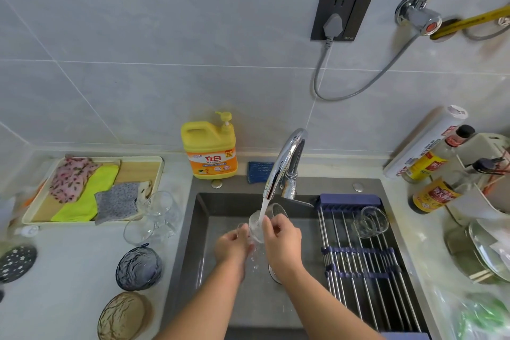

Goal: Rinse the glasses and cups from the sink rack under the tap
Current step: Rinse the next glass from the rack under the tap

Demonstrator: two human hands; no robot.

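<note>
Clear glass cup (256, 226), directly beneath curved chrome tap (287, 163); left hand (234, 246), right hand (281, 240), fingers curled round it. Best turned slowly, mouth angled into flow.

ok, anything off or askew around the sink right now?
The lone glass on the sink rack lies on its side, not upright, so it might roll on the bars. Otherwise nothing stands out: left hand and right hand grip the held glass under the tap, water falling into the sink.
</note>
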